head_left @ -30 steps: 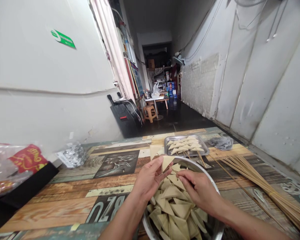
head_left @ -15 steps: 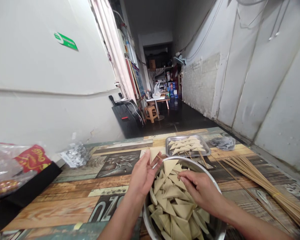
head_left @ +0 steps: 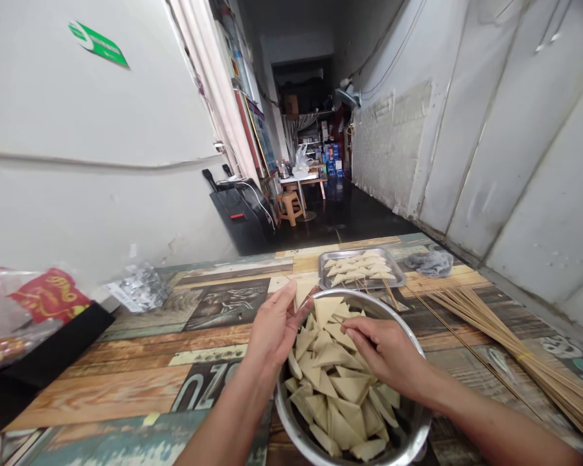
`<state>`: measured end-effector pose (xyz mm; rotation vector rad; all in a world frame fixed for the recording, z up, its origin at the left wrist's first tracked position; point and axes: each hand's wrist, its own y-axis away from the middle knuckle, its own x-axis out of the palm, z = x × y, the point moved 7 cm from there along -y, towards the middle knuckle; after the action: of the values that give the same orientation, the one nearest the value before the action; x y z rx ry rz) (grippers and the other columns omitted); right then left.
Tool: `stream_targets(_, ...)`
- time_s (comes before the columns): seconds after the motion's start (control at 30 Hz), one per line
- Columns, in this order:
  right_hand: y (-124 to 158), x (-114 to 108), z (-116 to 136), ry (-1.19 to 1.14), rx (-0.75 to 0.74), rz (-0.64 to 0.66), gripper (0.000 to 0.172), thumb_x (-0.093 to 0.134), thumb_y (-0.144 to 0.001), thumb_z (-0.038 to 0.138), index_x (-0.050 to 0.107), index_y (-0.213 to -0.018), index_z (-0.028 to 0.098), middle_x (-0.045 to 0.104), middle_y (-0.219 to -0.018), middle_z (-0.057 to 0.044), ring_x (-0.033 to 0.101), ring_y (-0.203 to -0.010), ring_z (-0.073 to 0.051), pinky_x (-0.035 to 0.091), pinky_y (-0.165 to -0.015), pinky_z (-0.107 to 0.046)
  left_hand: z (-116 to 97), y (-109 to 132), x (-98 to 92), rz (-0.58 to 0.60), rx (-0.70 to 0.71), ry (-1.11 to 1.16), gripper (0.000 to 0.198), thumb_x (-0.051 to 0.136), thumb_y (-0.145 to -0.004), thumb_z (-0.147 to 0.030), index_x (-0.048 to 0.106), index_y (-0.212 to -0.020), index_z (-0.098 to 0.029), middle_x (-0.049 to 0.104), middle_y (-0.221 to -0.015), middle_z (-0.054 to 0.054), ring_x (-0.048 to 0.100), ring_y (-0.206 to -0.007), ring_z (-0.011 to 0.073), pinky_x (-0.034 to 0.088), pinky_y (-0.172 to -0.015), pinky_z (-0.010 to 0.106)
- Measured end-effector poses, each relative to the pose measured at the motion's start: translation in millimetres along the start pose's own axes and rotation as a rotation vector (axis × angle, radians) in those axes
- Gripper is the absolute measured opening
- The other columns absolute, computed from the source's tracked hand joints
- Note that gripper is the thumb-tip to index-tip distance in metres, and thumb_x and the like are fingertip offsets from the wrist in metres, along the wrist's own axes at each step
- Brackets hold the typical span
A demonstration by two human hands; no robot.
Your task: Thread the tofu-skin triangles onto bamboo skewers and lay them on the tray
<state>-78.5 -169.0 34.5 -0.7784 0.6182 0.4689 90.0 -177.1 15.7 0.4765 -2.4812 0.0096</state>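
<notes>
My left hand [head_left: 274, 330] holds a pale, flat triangle of tofu skin [head_left: 305, 292] between thumb and fingers, above the far left rim of a steel bowl [head_left: 284, 411]. A pile of similar tofu triangles [head_left: 342, 388] fills much of that bowl. Over the pile, my right hand [head_left: 386, 349] pinches a thin bamboo skewer [head_left: 339, 318] pointing left; most of it is hidden by the fingers and blends with the pile. Behind the bowl, a metal tray [head_left: 402, 278] carries rows of tofu triangles, with skewer ends sticking out toward me.
A bundle of bamboo skewers [head_left: 510, 343] lies at the right, with a few loose ones beside it. A grey crumpled cloth [head_left: 431, 263] is near the tray. At the left are a clear bag [head_left: 143, 289], a red-printed package [head_left: 51, 294] and a black box edge [head_left: 43, 369].
The view has tipped slightly, so the table and bowl sit higher in it. Both hands keep their holds; the held triangle is turned a little, showing less of its face.
</notes>
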Motion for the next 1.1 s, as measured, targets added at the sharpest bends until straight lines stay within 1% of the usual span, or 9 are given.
stream_targets(0.2,-3,-6,0,-0.003,0.026,-0.017,0.021,0.041,-0.086,0.018,0.060,-0.093,0.017,0.067,-0.083,-0.004,0.062,-0.074,-0.015,0.045,-0.069,-0.024,7,5,14.2,0.121,-0.018,-0.145,0.029,0.060,-0.073,-0.031,0.063,-0.096,-0.013,0.066,-0.092,0.008,0.060,-0.086,0.0183,0.047,-0.080,0.032)
stream_targets(0.27,-5,-13,-2,-0.004,0.050,-0.060,0.020,0.041,-0.086,0.019,0.060,-0.091,0.018,0.067,-0.081,-0.003,0.061,-0.072,-0.014,0.045,-0.066,-0.023,1,11,21.7,0.207,0.032,-0.417,0.035,0.059,-0.072,-0.036,0.063,-0.100,-0.015,0.065,-0.096,0.009,0.058,-0.090,0.0204,0.044,-0.083,0.033)
stream_targets(0.43,-8,-32,-14,-0.045,0.147,-0.225,0.020,0.041,-0.087,0.022,0.061,-0.087,0.018,0.065,-0.075,-0.001,0.059,-0.067,-0.013,0.043,-0.062,-0.022,2,35,34.7,0.463,0.275,-1.508,0.037,0.065,-0.062,-0.045,0.068,-0.090,-0.021,0.064,-0.085,0.007,0.055,-0.084,0.0255,0.040,-0.076,0.036)
stream_targets(0.5,-8,-33,-17,-0.064,0.164,-0.243,0.021,0.041,-0.087,0.024,0.061,-0.088,0.018,0.065,-0.074,-0.001,0.059,-0.067,-0.013,0.043,-0.062,-0.022,9,42,34.7,0.512,0.363,-1.762,0.030,0.063,-0.063,-0.044,0.067,-0.080,-0.020,0.061,-0.078,0.007,0.054,-0.078,0.0243,0.038,-0.070,0.034)
stream_targets(0.57,-9,-30,-18,-0.081,0.158,-0.232,0.021,0.041,-0.087,0.024,0.061,-0.087,0.018,0.065,-0.075,-0.001,0.059,-0.068,-0.013,0.043,-0.063,-0.022,18,44,33.7,0.551,0.389,-1.863,0.022,0.062,-0.065,-0.039,0.064,-0.071,-0.018,0.059,-0.076,0.006,0.053,-0.076,0.0220,0.037,-0.067,0.031)
stream_targets(0.73,-9,-27,-20,-0.103,0.146,-0.230,0.019,0.041,-0.086,0.021,0.060,-0.085,0.018,0.066,-0.077,-0.001,0.059,-0.071,-0.014,0.043,-0.064,-0.021,24,43,38.3,0.587,0.384,-1.702,0.014,0.065,-0.062,-0.028,0.062,-0.072,-0.018,0.058,-0.083,0.003,0.052,-0.081,0.0186,0.036,-0.068,0.027)
stream_targets(0.9,-7,-28,-19,-0.104,0.136,-0.247,0.018,0.043,-0.086,0.021,0.060,-0.085,0.017,0.066,-0.078,-0.002,0.060,-0.072,-0.014,0.043,-0.066,-0.021,24,34,37.5,0.612,0.125,-1.265,0.014,0.056,-0.072,-0.027,0.058,-0.065,-0.015,0.058,-0.063,0.000,0.052,-0.061,0.0125,0.035,-0.056,0.022)
stream_targets(1.0,-6,-29,-14,-0.122,0.116,-0.233,0.017,0.043,-0.086,0.021,0.060,-0.084,0.017,0.065,-0.078,-0.002,0.059,-0.072,-0.013,0.042,-0.066,-0.020,12,17,26.2,0.444,0.024,-0.922,0.019,0.055,-0.074,-0.033,0.054,-0.074,-0.014,0.062,-0.066,0.002,0.058,-0.062,0.0140,0.040,-0.055,0.022)
stream_targets(1.1,-6,-23,-8,-0.132,0.081,-0.155,0.018,0.042,-0.087,0.022,0.059,-0.085,0.018,0.064,-0.075,-0.001,0.058,-0.067,-0.012,0.042,-0.063,-0.019,-8,-3,7.1,0.207,0.036,-0.575,0.018,0.059,-0.073,-0.030,0.053,-0.080,-0.015,0.065,-0.073,0.004,0.061,-0.062,0.0128,0.043,-0.053,0.020)
